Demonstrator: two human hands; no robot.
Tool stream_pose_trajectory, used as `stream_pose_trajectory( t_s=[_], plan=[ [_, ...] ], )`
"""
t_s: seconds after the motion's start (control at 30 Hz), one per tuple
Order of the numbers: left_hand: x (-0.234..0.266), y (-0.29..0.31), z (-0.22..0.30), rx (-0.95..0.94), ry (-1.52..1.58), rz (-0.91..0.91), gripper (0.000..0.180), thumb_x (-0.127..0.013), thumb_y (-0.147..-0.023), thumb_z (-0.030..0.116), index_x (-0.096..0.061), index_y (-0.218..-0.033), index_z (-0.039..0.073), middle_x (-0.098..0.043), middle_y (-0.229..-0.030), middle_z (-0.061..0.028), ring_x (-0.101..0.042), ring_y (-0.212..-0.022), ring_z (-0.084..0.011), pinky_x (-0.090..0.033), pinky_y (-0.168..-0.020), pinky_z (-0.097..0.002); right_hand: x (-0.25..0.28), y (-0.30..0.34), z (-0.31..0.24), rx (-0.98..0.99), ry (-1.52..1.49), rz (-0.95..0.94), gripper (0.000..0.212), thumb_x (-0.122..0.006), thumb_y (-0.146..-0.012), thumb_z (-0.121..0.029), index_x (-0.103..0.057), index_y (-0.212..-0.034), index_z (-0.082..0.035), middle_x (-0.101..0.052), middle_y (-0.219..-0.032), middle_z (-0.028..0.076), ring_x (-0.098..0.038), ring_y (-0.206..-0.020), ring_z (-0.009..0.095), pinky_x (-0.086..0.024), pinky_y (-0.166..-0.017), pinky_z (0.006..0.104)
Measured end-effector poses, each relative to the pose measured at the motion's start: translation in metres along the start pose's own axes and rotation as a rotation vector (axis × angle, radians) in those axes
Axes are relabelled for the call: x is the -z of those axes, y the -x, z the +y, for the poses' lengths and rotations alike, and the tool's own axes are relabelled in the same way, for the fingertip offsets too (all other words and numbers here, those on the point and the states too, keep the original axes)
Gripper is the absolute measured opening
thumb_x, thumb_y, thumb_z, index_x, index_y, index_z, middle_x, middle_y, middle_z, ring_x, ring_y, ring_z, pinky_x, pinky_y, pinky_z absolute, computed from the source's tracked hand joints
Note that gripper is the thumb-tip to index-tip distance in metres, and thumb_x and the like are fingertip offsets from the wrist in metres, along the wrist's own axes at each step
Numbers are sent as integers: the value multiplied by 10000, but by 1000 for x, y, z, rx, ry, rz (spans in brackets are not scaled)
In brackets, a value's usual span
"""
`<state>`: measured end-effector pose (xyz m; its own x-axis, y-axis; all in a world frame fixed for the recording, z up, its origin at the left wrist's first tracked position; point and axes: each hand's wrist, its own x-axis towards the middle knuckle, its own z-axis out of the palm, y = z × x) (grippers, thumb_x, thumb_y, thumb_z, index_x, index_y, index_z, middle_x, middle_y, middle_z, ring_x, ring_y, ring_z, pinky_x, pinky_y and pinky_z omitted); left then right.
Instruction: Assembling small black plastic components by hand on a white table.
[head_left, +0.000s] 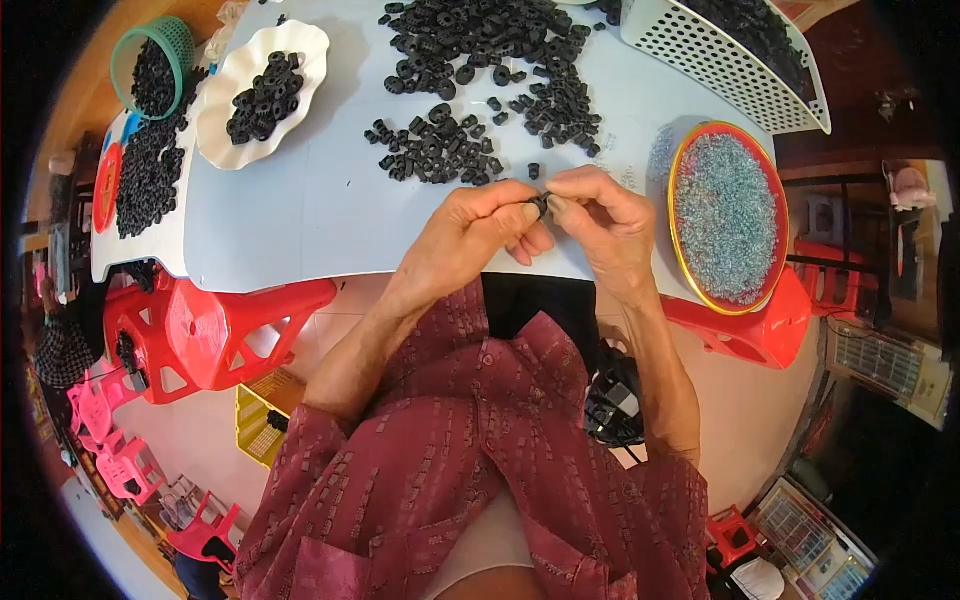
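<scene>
At the far left, a green basket [182, 45] lies tipped, with black pieces in its mouth and more of them [150, 190] spread in front of it. Just right of these, a white wavy-rimmed plate [222, 135] bears a heap of similar pieces on the pale table [300, 205]. Further right, a smaller pile of black parts [435, 148] lies nearer the person than a larger pile [470, 35]. The left hand [478, 232] has its thumb and forefinger clamped on a small black part [541, 204], held above the table's near edge; whether it is one piece or two joined, one cannot tell. The right hand [605, 215] pinches the same part from the other side, thumb and forefinger together. Just beyond them stands a lone black piece [534, 171]. At the right, a round yellow-rimmed tray [783, 225] holds clear bluish beads [725, 210], near a white perforated basket [690, 65] of dark pieces.
</scene>
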<state>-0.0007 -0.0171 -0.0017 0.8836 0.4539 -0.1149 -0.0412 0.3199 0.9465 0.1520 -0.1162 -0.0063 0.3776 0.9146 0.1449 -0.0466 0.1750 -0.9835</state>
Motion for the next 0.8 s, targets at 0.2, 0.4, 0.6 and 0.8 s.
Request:
stream_pose_trajectory(
  t_s=[0.2, 0.4, 0.6, 0.8],
  plan=[
    [-2, -1, 1, 8, -137, 34, 207, -468, -950, 128, -617, -959, -16, -659, -812, -82, -600, -707, -121, -500, -653, -260, -1, 0, -2, 79, 119, 7, 180, -603, -804, 100, -655, -958, 23, -618, -914, 71, -557, -785, 90, -454, -684, 217],
    [-7, 3, 9, -39, -339, 87, 213, -477, -947, 138, -613, -942, -26, -660, -802, -85, -606, -694, -137, -498, -643, -264, -2, 5, -8, 95, 299, 29, 172, -614, -801, 87, -662, -948, 11, -631, -904, 79, -576, -780, 89, -462, -658, 203],
    [-1, -6, 4, 98, 139, 17, 220, -471, -936, 120, -617, -901, -41, -650, -779, -82, -582, -667, -118, -495, -627, -257, -5, 3, -5, 148, 291, 75, 175, -609, -810, 77, -662, -958, 3, -636, -892, 75, -584, -763, 95, -462, -650, 206],
    [-4, -3, 2, 4, -120, 30, 224, -467, -938, 120, -614, -891, -43, -645, -768, -78, -570, -661, -111, -489, -627, -254, -4, 4, -4, 195, 348, 65, 181, -613, -801, 69, -663, -954, -14, -642, -883, 83, -599, -741, 116, -471, -652, 223]
  ],
)
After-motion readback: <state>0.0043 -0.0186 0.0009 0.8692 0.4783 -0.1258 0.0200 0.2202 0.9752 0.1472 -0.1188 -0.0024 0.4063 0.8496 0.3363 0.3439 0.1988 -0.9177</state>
